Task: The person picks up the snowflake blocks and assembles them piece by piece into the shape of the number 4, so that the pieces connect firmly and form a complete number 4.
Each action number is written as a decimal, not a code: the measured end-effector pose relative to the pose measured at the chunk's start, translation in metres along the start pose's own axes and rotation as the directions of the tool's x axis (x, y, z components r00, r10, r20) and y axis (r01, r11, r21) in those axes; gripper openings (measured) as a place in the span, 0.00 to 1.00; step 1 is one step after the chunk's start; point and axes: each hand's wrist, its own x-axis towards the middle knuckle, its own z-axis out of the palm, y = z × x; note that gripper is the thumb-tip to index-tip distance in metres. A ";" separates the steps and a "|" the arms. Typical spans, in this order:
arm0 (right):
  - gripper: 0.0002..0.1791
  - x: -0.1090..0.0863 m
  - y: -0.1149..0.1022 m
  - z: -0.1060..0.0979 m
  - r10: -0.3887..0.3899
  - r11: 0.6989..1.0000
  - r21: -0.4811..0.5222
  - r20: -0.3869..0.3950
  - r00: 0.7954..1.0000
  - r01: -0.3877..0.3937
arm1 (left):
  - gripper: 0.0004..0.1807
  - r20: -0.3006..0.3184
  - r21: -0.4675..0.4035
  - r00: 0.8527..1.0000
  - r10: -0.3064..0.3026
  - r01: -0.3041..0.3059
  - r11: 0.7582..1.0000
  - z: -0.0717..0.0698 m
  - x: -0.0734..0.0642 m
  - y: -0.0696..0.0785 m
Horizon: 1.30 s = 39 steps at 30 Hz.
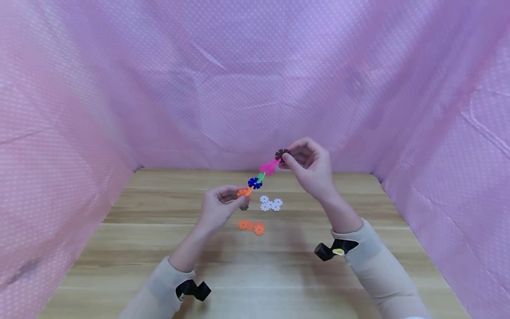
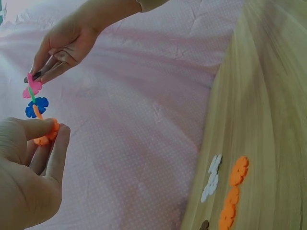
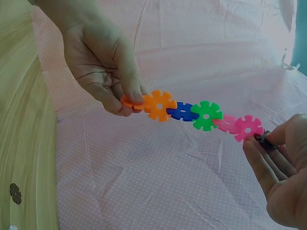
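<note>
Between the two hands, raised over the table, runs a chain of interlocked plastic snowflake discs in orange, blue, green, pink and brown. My left hand [image 1: 219, 206] pinches the orange snowflake disc [image 2: 47, 136] at the lower end, between thumb and fingers. Higher and farther right, my right hand [image 1: 312, 170] pinches the dark brown snowflake disc [image 1: 282, 155] at the other end. In the right wrist view, the blue disc [image 3: 182, 112], green disc [image 3: 206, 115] and pink disc [image 3: 248, 128] show in a line. Fingers partly cover both end discs.
On the wooden table [image 1: 255, 274] lie a cluster of joined white snowflake discs [image 1: 271, 204] and a short row of orange discs [image 1: 251, 226]. A loose brown disc [image 3: 16, 193] lies near them. Pink dotted cloth [image 1: 255, 88] walls the back and both sides.
</note>
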 end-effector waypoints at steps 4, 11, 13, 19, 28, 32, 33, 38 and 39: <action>0.14 -0.001 0.002 0.003 -0.007 0.999 0.047 -0.005 1.000 0.007 | 0.14 -0.010 -0.044 1.000 0.007 -0.008 0.999 -0.001 -0.002 0.001; 0.11 -0.004 0.028 0.008 0.002 0.997 0.072 0.078 0.997 -0.008 | 0.14 -0.085 -0.153 0.996 0.017 -0.030 0.988 -0.005 -0.003 0.007; 0.10 -0.004 0.040 0.009 0.043 0.999 0.013 0.105 0.994 -0.045 | 0.13 -0.096 -0.180 0.995 0.008 -0.025 0.983 -0.007 -0.004 0.009; 0.08 -0.012 0.090 0.021 0.197 0.944 -0.306 0.233 0.952 -0.121 | 0.14 -0.108 -0.255 0.994 -0.012 -0.016 0.967 -0.008 -0.006 0.016; 0.09 -0.026 0.149 0.032 0.264 0.800 -0.599 0.411 0.873 0.040 | 0.16 -0.129 -0.261 0.992 0.004 -0.037 0.965 -0.005 -0.008 0.023; 0.11 -0.031 0.163 0.038 0.327 0.762 -0.647 0.438 0.837 0.041 | 0.15 -0.133 -0.265 0.991 0.000 -0.036 0.964 -0.005 -0.008 0.023; 0.12 -0.032 0.165 0.040 0.342 0.750 -0.661 0.442 0.829 0.043 | 0.15 -0.131 -0.264 0.991 -0.002 -0.033 0.964 -0.005 -0.008 0.023; 0.16 -0.038 0.173 0.053 0.364 0.689 -0.715 0.486 0.794 0.121 | 0.16 -0.119 -0.232 0.993 -0.005 -0.023 0.973 -0.005 -0.008 0.024; 0.16 -0.039 0.174 0.057 0.354 0.677 -0.720 0.504 0.788 0.156 | 0.16 -0.118 -0.226 0.993 -0.004 -0.023 0.974 -0.005 -0.008 0.024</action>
